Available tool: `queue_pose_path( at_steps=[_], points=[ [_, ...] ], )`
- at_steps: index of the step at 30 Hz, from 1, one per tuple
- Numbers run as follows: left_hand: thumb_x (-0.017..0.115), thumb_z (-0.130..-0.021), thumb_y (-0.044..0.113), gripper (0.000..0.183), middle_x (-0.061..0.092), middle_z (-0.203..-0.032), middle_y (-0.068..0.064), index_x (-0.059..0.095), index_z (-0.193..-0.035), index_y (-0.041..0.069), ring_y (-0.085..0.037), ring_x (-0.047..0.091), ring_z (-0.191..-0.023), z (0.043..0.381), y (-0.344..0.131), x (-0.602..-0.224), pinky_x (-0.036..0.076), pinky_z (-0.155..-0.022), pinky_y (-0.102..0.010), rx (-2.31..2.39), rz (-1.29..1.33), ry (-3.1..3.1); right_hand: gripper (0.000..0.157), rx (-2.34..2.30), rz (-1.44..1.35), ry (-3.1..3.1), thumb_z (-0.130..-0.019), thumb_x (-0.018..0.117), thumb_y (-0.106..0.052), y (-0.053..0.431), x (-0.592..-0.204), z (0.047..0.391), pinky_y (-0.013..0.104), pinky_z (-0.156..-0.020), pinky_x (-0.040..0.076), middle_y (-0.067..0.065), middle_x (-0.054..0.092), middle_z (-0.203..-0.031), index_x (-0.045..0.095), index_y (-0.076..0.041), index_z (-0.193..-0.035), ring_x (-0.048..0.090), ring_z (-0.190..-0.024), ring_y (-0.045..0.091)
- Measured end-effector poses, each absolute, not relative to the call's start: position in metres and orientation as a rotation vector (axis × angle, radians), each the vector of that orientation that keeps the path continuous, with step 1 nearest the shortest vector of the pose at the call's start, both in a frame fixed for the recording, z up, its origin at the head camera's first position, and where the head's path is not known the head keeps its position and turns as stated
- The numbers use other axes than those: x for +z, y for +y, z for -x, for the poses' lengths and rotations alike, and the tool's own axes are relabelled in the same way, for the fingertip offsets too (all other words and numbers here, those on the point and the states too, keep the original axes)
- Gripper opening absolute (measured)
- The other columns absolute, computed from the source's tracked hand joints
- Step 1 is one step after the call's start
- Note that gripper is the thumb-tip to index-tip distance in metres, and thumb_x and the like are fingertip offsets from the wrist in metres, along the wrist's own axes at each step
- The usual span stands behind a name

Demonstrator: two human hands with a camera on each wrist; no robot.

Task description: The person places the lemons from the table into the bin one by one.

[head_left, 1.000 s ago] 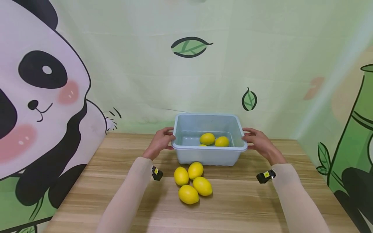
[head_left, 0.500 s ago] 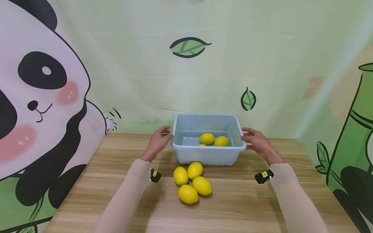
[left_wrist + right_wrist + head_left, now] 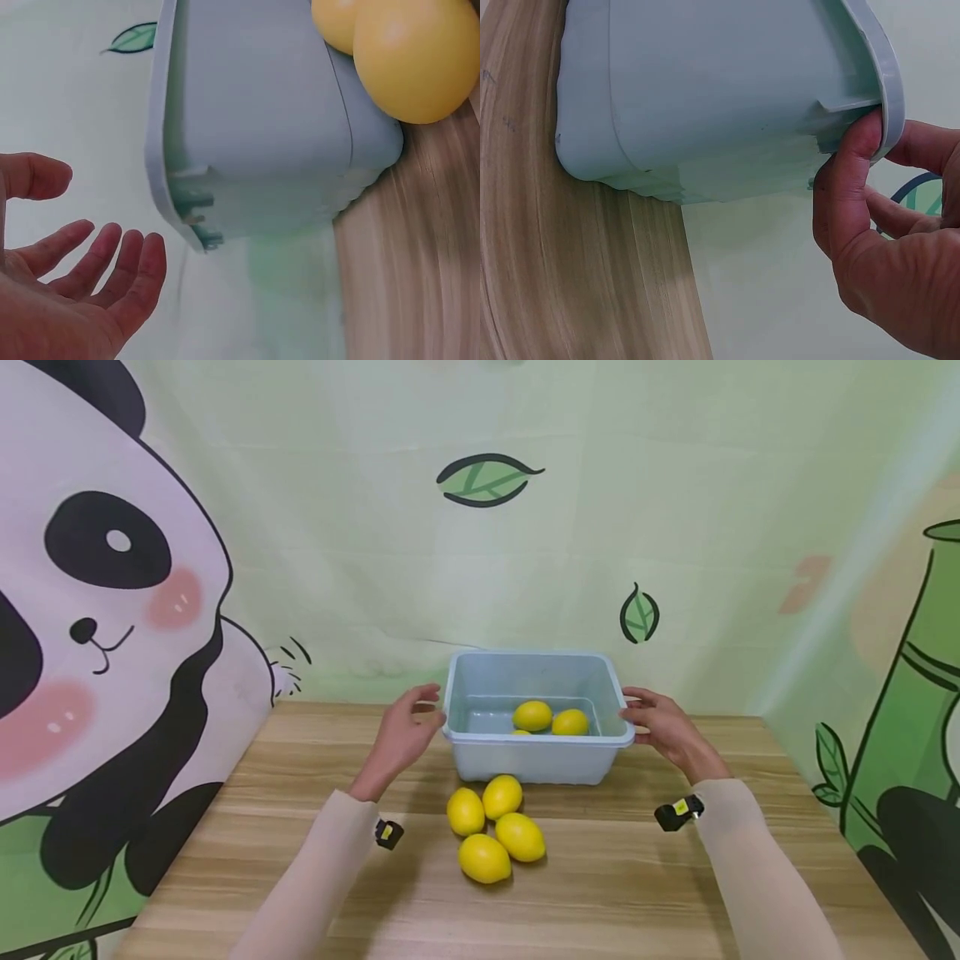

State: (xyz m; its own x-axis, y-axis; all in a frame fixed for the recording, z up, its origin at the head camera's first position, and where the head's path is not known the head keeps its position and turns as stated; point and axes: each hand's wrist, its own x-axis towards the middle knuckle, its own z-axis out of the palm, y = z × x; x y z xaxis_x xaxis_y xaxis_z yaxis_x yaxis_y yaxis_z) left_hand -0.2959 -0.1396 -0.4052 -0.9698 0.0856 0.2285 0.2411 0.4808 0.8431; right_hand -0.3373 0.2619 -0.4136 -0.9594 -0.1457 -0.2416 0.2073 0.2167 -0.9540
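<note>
A light blue plastic basin (image 3: pixel 532 764) stands on the wooden table against the backdrop. Inside it are a lemon (image 3: pixel 532 716), a second lemon (image 3: pixel 571 722) and a sliver of a third behind the front rim. My left hand (image 3: pixel 408 727) is off the basin's left end, fingers spread and holding nothing; the left wrist view shows a gap between its fingertips (image 3: pixel 154 247) and the rim. At the right end, my right hand (image 3: pixel 667 727) pinches the rim, with fingers curled under it in the right wrist view. Several lemons (image 3: pixel 483 858) lie clustered in front of the basin.
The wood-grain tabletop (image 3: pixel 600 893) reaches forward from the green backdrop (image 3: pixel 360 552), printed with a panda and leaves. Each sleeve carries a small black wrist camera, such as the left one (image 3: pixel 389 834). The loose lemons lie between the two forearms.
My left hand has let go of the basin's left rim and drawn slightly back and to the left. The right hand keeps its hold; the basin and lemons stay in place.
</note>
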Motion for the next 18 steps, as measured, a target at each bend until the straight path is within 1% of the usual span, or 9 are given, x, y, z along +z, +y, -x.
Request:
queue_pose_path(
  at_steps=[4, 9, 14, 18],
  points=[
    [0.060, -0.093, 0.016, 0.048, 0.056, -0.138, -0.013, 0.052, -0.139, 0.006, -0.031, 0.055, -0.124, 0.283, -0.137, -0.402, 0.052, -0.098, -0.047, -1.433, 0.361, -2.554, 0.061, -1.808, -0.065, 2.208, -0.100, 0.050, -0.012, 0.261, -0.413, 0.337, 0.028, -0.084, 0.058, 0.022, 0.035, -0.152, 0.024, -0.010, -0.155, 0.045, -0.132, 0.038],
    [0.061, -0.092, 0.017, 0.045, 0.057, -0.137, -0.010, 0.055, -0.136, 0.006, -0.030, 0.053, -0.125, 0.266, -0.133, -0.399, 0.051, -0.099, -0.047, -1.337, 0.432, -2.561, 0.061, -1.808, -0.080, 2.207, -0.100, 0.051, -0.011, 0.260, -0.412, 0.337, 0.031, -0.088, 0.058, 0.022, 0.034, -0.152, 0.025, -0.010, -0.156, 0.044, -0.132, 0.038],
    [0.062, -0.092, 0.014, 0.045, 0.059, -0.133, -0.013, 0.055, -0.135, 0.004, -0.031, 0.056, -0.120, 0.250, -0.127, -0.397, 0.053, -0.095, -0.048, -1.308, 0.528, -2.580, 0.061, -1.812, -0.077, 2.211, -0.100, 0.050, -0.010, 0.259, -0.412, 0.336, 0.030, -0.085, 0.058, 0.023, 0.034, -0.151, 0.025, -0.009, -0.155, 0.044, -0.132, 0.039],
    [0.064, -0.091, 0.013, 0.045, 0.060, -0.130, -0.012, 0.056, -0.135, 0.006, -0.030, 0.056, -0.118, 0.236, -0.122, -0.397, 0.053, -0.094, -0.046, -1.249, 0.604, -2.635, 0.061, -1.816, -0.078, 2.218, -0.099, 0.051, -0.009, 0.260, -0.413, 0.336, 0.028, -0.082, 0.059, 0.023, 0.035, -0.150, 0.025, -0.009, -0.155, 0.046, -0.129, 0.037]
  ],
)
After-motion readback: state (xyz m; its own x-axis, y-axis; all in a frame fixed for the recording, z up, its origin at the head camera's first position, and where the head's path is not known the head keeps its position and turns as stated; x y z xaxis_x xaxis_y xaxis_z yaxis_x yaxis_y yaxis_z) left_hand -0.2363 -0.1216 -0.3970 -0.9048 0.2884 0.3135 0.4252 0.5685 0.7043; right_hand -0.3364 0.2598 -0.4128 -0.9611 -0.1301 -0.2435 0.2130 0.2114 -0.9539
